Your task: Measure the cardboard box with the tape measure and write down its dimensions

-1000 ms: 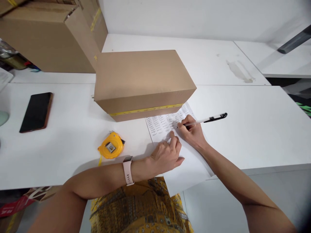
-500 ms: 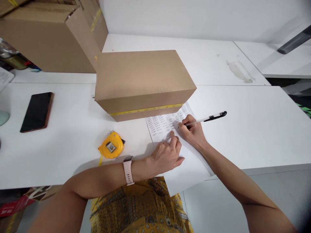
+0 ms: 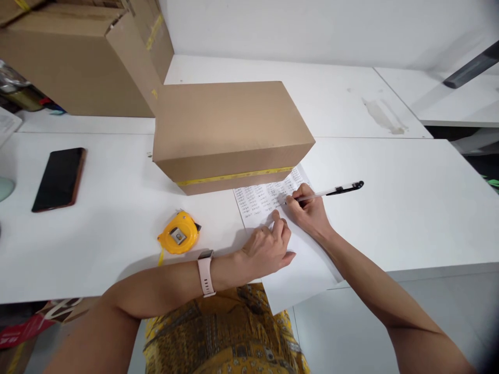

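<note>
A black-capped pen (image 3: 331, 191) is held by my right hand (image 3: 310, 212), its tip against a sheet of paper (image 3: 300, 270) with rows of small handwriting on its upper part. My left hand (image 3: 267, 246) rests on the same sheet, fingers partly bent and apart, holding nothing. A light pink watch band circles my left wrist. The paper's top end lies at the front of a closed cardboard box (image 3: 230, 122) with yellow tape, and its lower end hangs past the table edge. Left of my left hand sits a yellow tape measure (image 3: 179, 233).
A black phone (image 3: 59, 179) lies on the white table (image 3: 409, 208) at the left. Behind it stands a larger cardboard box (image 3: 86, 67) with an open flap. At the far right back is a dark grey bar-shaped object (image 3: 471, 66).
Almost nothing differs. The pen's rear end has dipped very slightly, and the view has shifted a touch; both hands stay in place on the paper.
</note>
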{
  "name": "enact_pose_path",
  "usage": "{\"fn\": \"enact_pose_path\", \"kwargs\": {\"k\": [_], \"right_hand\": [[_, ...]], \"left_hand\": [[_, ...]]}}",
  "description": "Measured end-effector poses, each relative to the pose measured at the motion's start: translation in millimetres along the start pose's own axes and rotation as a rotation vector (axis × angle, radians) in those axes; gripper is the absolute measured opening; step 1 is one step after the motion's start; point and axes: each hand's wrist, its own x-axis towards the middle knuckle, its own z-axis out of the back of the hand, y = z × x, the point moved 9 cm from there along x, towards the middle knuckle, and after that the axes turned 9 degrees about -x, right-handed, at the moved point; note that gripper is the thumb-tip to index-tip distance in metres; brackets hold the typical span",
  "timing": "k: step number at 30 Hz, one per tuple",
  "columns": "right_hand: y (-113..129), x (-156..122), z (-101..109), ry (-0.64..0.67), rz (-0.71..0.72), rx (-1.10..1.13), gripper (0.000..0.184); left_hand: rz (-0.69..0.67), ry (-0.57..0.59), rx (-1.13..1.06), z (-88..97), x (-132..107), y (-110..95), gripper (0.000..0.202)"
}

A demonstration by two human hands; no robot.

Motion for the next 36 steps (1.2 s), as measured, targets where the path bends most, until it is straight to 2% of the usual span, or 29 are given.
{"fn": "enact_pose_path", "kwargs": {"k": [3, 6, 8, 10, 13, 15, 18, 20, 21, 23, 25, 26, 28, 31, 34, 36], "right_hand": [[-3, 5, 21, -0.114, 0.019, 0.005, 0.024], [-15, 6, 66, -0.34, 0.019, -0.04, 0.021], [-25, 3, 95, -0.419, 0.016, -0.189, 0.014], [-34, -1, 114, -0.426, 0.059, -0.424, 0.011], [-49, -10, 124, -0.369, 0.146, -0.737, 0.022], [-62, -13, 124, -0.331, 0.15, -0.844, 0.032], [-74, -15, 125, -0.345, 0.125, -0.876, 0.046], [-78, -14, 126, -0.376, 0.104, -0.847, 0.05], [-78, -13, 127, -0.39, 0.094, -0.829, 0.049], [-80, -13, 128, -0.411, 0.076, -0.796, 0.046], [-83, -12, 131, -0.43, 0.057, -0.763, 0.043], [-85, -12, 132, -0.436, 0.045, -0.747, 0.042], [-88, -10, 136, -0.441, 0.024, -0.716, 0.042], [-80, -12, 144, -0.518, 0.026, -0.674, 0.042], [-42, -32, 148, -0.697, 0.086, -0.621, 0.039], [-7, -52, 132, -0.693, 0.157, -0.52, 0.033]], "left_hand": [[-0.013, 0.008, 0.014, -0.7, 0, -1, 0.067], [-0.014, 0.028, 0.019, -2.0, 0, -1, 0.068], [-0.005, 0.045, 0.017, -1.6, 0, 0, 0.068], [0.007, 0.069, 0.015, -1.1, 0, 1, 0.068], [0.032, 0.097, 0.012, 0.4, 0, 1, 0.069], [0.049, 0.1, 0.007, 1.9, 0, 0, 0.069], [0.059, 0.085, -0.002, 6.6, -8, -1, 0.063], [0.048, -0.007, -0.026, 18.9, -23, 2, 0.051], [0.048, -0.105, -0.039, 30.3, -34, 7, 0.043], [0.082, -0.379, -0.048, 60.4, -67, 24, 0.032], [0.186, -0.635, -0.019, 85.3, -110, 52, 0.03], [0.247, -0.704, -0.001, 91.2, -129, 68, 0.033], [0.404, -0.699, -0.003, 88.2, -156, 103, 0.042], [0.554, -0.55, -0.132, 63.5, -175, 143, 0.051], [0.608, -0.533, -0.322, 48.7, -180, 153, 0.055], [0.613, -0.556, -0.539, 44.0, -179, 144, 0.056]]}}
